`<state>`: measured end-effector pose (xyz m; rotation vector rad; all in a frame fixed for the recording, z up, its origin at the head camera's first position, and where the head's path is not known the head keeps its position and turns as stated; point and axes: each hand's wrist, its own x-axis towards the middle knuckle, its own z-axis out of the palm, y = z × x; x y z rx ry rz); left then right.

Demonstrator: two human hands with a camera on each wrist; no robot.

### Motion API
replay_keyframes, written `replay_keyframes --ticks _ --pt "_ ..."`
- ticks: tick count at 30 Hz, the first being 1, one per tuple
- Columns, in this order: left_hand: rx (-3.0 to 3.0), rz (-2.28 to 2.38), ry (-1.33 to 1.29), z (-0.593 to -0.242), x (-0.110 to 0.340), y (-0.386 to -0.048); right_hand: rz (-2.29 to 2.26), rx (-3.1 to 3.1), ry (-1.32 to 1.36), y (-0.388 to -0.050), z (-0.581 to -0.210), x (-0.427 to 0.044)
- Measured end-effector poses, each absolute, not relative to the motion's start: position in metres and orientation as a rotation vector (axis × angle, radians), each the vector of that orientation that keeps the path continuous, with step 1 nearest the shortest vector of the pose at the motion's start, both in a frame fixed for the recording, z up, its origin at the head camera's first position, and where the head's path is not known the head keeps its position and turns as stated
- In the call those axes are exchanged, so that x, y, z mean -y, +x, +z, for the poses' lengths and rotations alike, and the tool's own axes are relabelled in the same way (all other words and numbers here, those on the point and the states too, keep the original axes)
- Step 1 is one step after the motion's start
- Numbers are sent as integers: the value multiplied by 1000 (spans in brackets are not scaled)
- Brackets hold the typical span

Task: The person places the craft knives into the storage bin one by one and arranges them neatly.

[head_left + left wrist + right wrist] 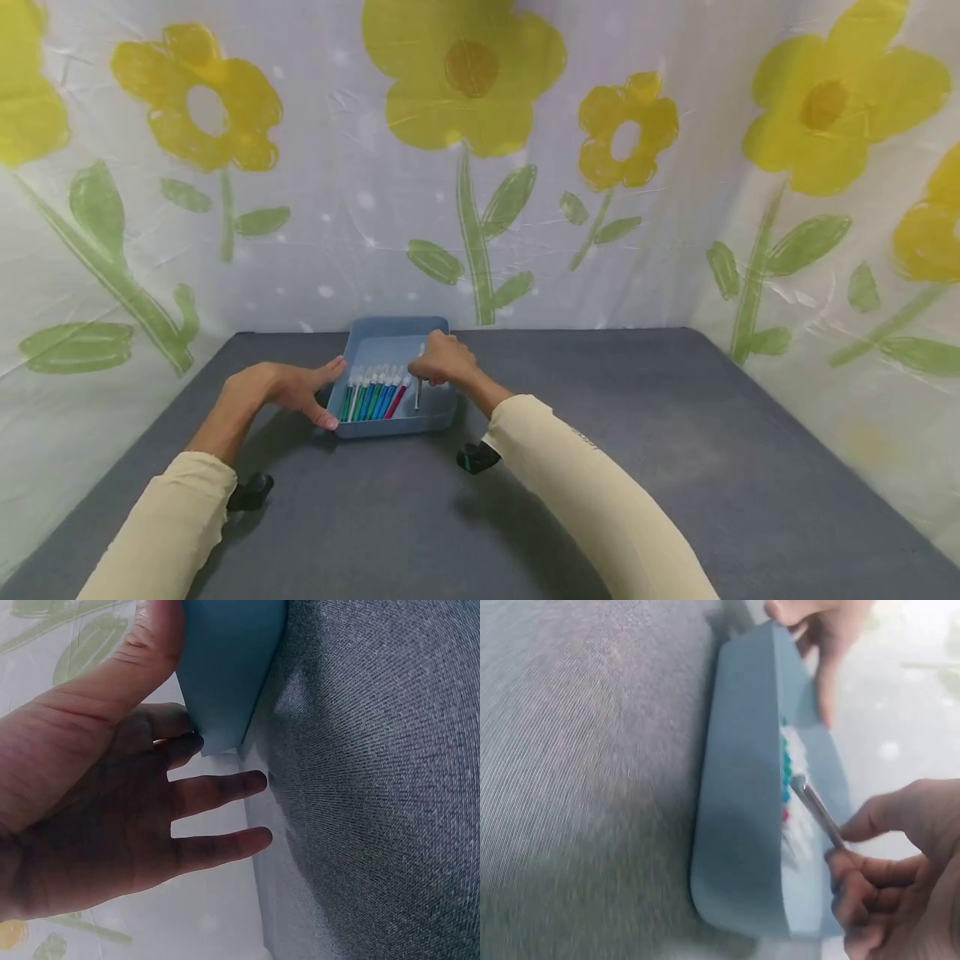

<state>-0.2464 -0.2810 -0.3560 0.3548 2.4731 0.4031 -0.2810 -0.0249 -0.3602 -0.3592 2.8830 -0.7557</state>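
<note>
A blue tray (397, 429) lies on the table with a row of capped pens (375, 392) in its left part, mostly green, blue and red with clear-white caps. Over the tray's right part, my right hand (444, 358) pinches a silver-grey pen (821, 814) between thumb and fingers, its lower end pointing down into the tray. My left hand (300, 390) is at the tray's left side, its thumb touching near the front left corner. In the left wrist view the fingers of the left hand (112, 802) are spread and fairly straight beside the tray wall (232, 667).
The dark grey table (637, 467) extends to the right and in front of the tray. Behind it hangs a white curtain (315, 208) printed with yellow flowers, close to the tray's back edge. Dark wrist devices (477, 457) sit under both sleeves.
</note>
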Motion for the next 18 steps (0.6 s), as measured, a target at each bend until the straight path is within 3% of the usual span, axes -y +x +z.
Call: replay_keyframes --ticks 12,18 --pt "-2471 392 362 -354 277 -248 -511 -3010 -220 -272 -384 61" --pt "-2465 408 357 -357 279 -247 -536 -2953 -285 -259 -381 62"
